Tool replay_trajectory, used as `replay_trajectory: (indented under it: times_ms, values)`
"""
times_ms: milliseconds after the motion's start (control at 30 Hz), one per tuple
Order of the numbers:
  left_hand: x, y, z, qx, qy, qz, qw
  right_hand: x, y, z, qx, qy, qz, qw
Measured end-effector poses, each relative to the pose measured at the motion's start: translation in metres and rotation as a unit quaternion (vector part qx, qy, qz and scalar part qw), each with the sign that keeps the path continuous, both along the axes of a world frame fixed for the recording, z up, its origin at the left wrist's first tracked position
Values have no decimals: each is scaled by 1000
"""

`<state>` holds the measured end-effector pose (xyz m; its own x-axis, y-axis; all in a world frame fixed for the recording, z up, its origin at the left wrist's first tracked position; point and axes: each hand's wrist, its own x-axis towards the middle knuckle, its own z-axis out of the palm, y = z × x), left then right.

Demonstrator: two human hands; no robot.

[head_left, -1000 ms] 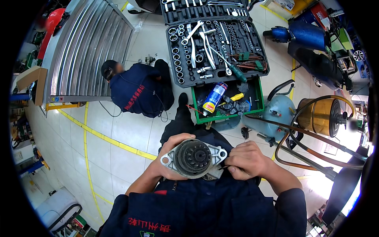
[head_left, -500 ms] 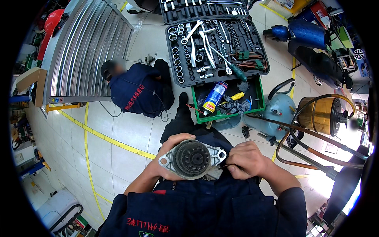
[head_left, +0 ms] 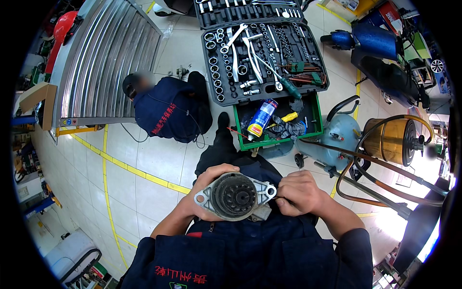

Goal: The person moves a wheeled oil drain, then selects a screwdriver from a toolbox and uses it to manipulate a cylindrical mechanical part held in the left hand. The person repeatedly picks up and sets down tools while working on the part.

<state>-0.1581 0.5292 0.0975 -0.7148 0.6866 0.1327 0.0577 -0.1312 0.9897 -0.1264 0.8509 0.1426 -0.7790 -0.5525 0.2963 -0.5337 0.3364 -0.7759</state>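
A starter motor (head_left: 233, 196) is in front of my body, its black toothed pinion end facing up and its grey metal flange spreading to both sides. My left hand (head_left: 208, 179) is wrapped round its left side, with the thumb lying along the upper edge of the housing. Beside the flange's right ear, my right hand (head_left: 299, 193) is closed in a pinch. Whatever its fingers grip is hidden or too small to make out. The lower body of the motor is out of sight beneath the flange.
Ahead stands an open socket set case (head_left: 226, 98) above a green drawer (head_left: 315, 108) holding a blue spray can (head_left: 263, 118). A screwdriver (head_left: 288, 88) lies across the case. To the left a co-worker (head_left: 168, 108) crouches near a metal shutter cabinet (head_left: 108, 58). A grey tank (head_left: 340, 130) with hoses stands right.
My right hand has shifted very slightly while staying pinched by the flange. The starter motor has tilted a little in my left hand. The co-worker stays in the same place.
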Motion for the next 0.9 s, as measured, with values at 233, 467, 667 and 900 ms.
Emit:
replay_trajectory:
  times_ms: [233,467,667,900]
  values:
    - [-1,1,0,-1,7,-2,1000,2,0,-1,15,32,-9,999]
    - [-1,3,-1,5,4,-8,1000,3,2,15,105,122,-24,987]
    - [-2,5,5,-14,31,-2,999,12,1,27,164,173,-49,970]
    - [0,4,7,-30,10,1,1000,26,-3,27,172,119,-72,975]
